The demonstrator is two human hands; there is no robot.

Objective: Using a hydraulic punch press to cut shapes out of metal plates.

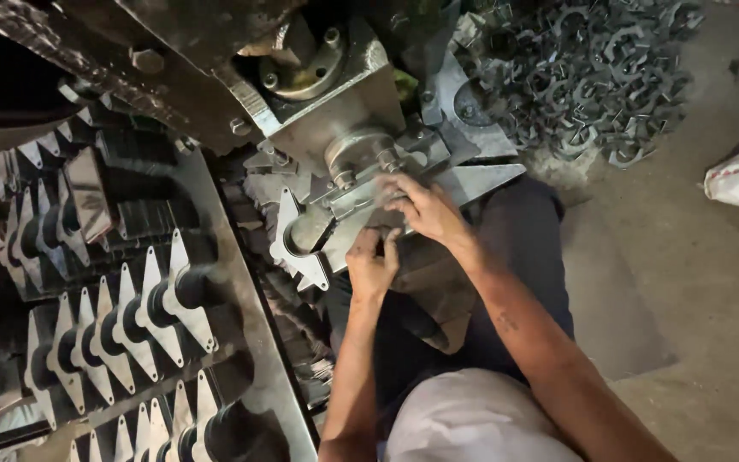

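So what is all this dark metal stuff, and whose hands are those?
The picture comes from a camera on a person's head, looking down at their own arms and lap. Both hands work at a heavy metal machine. The right hand rests on a flat metal piece with pointed ends and a round hole, lying on the machine. The left hand is just below, at its edge. On the left, many similar pieces stand in rows on a rack. Farther back, a pile of small curved metal parts lies on the floor.

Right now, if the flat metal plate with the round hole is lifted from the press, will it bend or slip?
The metal plate looks stiff, being flat sheet metal like the stacked plates. Its shiny surface may be slippery. The pointed ends could prick the left hand.
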